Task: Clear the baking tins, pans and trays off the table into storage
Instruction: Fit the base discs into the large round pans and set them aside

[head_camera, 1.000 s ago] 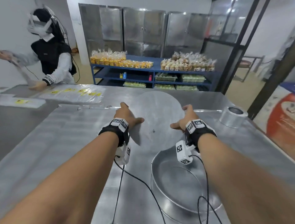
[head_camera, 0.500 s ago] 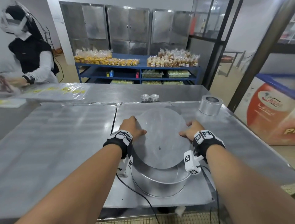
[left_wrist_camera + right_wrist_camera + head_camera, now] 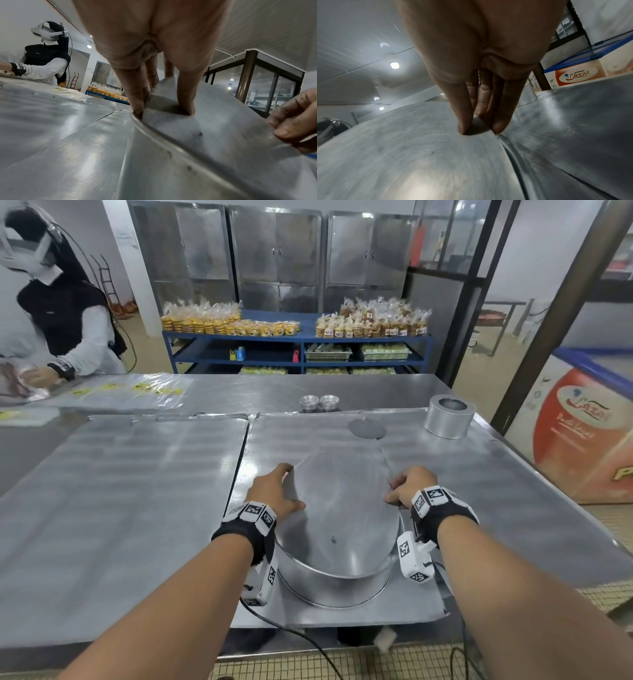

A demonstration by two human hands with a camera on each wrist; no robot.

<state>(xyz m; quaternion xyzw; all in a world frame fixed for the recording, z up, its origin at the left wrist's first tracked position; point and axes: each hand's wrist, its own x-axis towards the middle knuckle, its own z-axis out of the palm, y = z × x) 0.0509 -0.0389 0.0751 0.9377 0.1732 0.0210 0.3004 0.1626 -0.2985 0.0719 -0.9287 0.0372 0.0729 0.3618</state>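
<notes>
A round flat metal disc lies tilted over a large round baking pan near the table's front edge. My left hand pinches the disc's left edge, thumb on top and fingers beneath, as the left wrist view shows with the left hand on the disc. My right hand pinches the right edge; in the right wrist view the right hand has its thumb on the disc. The disc's far edge stands higher than the pan's rim. A small ring tin and a small disc sit farther back.
Two large flat trays cover the steel table. Two little cups stand behind the trays. Another person works at the far left over plastic sheets. Blue shelves with bagged goods stand behind; a chest freezer at the right.
Both hands have drawn the big disc toward me across the table until it lies over the pan. The head view has pulled back, so the table's front edge shows.
</notes>
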